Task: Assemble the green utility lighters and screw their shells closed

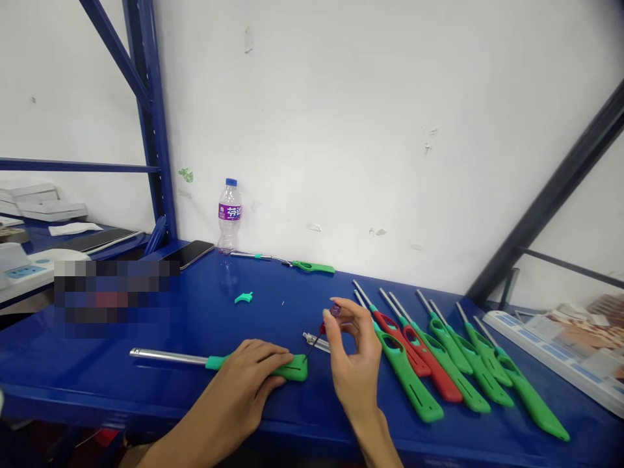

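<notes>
A green lighter (295,369) with a long metal tube lies sideways near the table's front edge. My left hand (251,380) is wrapped over its handle, pressing it to the table. Between the thumb and fingers of my right hand (355,351) is a small screwdriver (322,329) with a dark red handle. Its thin shaft slants down to the end of the green handle, and the tip touches there. A small clear part (316,342) lies behind the screwdriver, partly hidden by my right hand.
Several green and red lighters (414,383) lie in a row at the right, by a white power strip (560,357). Behind are a teal piece (244,298), another green lighter (314,267), a bottle (229,218) and a phone (192,252). Blue posts (156,117) rise at left.
</notes>
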`<state>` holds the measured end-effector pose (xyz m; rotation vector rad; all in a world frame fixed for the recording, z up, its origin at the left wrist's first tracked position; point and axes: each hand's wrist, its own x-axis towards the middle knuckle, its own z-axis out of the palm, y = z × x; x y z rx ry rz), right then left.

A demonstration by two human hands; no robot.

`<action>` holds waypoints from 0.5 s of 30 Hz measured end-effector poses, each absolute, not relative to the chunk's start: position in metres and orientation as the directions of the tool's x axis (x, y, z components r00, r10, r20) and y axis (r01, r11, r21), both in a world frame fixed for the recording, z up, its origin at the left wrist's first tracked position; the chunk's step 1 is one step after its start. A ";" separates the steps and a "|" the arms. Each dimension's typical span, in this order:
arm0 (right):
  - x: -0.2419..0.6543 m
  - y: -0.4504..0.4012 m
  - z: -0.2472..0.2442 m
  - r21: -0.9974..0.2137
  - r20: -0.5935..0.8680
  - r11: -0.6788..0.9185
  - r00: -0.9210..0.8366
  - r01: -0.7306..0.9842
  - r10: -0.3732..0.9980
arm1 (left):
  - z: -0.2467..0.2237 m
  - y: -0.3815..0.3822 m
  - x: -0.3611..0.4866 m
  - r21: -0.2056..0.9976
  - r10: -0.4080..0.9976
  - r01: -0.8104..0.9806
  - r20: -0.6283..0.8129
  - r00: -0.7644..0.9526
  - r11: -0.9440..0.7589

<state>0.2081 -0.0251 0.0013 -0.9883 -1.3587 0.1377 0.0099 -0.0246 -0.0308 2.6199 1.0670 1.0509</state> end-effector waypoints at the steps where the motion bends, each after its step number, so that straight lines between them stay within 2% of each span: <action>1: 0.208 -0.025 0.001 -0.651 0.751 0.614 0.261 0.447 0.607 | -0.031 -0.025 0.010 0.352 0.656 0.570 0.558 0.509 -0.742; 7: 0.208 -0.030 0.005 -0.617 0.760 0.648 0.122 0.446 0.639 | -0.031 -0.025 0.010 0.341 0.648 0.571 0.566 0.510 -0.747; 10: 0.207 -0.030 0.006 -0.635 0.739 0.664 0.062 0.394 0.670 | -0.030 -0.025 0.011 0.340 0.650 0.575 0.564 0.508 -0.744; 13: 0.205 -0.029 0.006 -0.662 0.727 0.659 0.094 0.356 0.680 | -0.029 -0.026 0.010 0.343 0.654 0.576 0.560 0.509 -0.742; 15: 0.204 -0.029 0.007 -0.637 0.752 0.664 0.125 0.392 0.647 | -0.028 -0.026 0.010 0.348 0.654 0.571 0.559 0.510 -0.743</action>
